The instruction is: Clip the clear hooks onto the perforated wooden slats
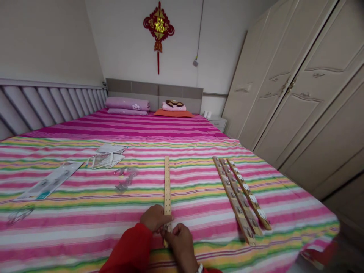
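Head view: both hands at the near edge of the bed [199, 151], mid-width. Left hand [154, 217] rests curled on the near end of a wooden strip [167, 185] that runs lengthwise toward the headboard. Right hand [179, 234] has fingers pinched shut on something small at that same end; can't tell what. Three strips with white clips [241, 197] lie side by side toward the right edge. Paper packs [106, 158] and a sheet [51, 184] sit toward the left edge.

A pink, green and yellow striped bedsheet [85, 227] lies under pale wooden strips [167, 182]; the sleeve [127, 252] is red.
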A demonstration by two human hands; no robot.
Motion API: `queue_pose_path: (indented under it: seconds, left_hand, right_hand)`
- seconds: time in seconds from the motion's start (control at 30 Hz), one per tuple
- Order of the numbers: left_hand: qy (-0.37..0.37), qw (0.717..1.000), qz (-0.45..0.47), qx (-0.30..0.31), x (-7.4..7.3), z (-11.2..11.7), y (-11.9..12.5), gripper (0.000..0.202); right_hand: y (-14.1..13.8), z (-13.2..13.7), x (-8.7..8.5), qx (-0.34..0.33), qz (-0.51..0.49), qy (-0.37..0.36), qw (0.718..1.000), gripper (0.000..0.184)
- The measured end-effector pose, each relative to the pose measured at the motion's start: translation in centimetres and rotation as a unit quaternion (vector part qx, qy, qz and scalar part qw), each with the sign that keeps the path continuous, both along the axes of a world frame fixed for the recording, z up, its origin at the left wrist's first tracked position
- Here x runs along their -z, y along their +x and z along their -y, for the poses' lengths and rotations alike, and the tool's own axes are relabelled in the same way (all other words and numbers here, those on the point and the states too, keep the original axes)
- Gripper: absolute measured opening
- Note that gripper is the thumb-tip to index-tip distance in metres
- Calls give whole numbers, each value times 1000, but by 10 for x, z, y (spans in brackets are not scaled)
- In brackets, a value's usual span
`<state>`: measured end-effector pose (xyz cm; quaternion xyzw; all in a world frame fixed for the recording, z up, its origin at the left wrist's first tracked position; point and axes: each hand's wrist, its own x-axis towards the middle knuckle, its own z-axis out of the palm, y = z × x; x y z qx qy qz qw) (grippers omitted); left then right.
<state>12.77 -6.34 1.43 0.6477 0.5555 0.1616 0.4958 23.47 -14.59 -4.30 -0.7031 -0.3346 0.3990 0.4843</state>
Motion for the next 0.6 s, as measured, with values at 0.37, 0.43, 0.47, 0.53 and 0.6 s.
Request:
queue_pose_path:
  seconds: [0.37, 0.43, 0.47, 0.53, 0.6]
  left_hand:
    - [-60, 997, 31, 38, 19, -6, -4, 39]
    - [-73, 995, 55, 40, 19, -6, -7, 41]
    - [-76, 994, 65, 44, 20, -6, -8, 41]
    - [-80, 992, 76, 56, 20, -6, -10, 42]
    - [-81, 991, 86, 63, 20, -5, -12, 41]
  right_hand:
    - [8, 2, 0, -53, -176, 45, 982, 29]
    - [9, 4, -2, -67, -200, 48, 976, 26]
    - [10, 5, -4, -71, -207, 48, 975, 24]
    - [11, 6, -5, -79, -213, 48, 973, 23]
    - [12, 6, -5, -85, -215, 47, 972, 22]
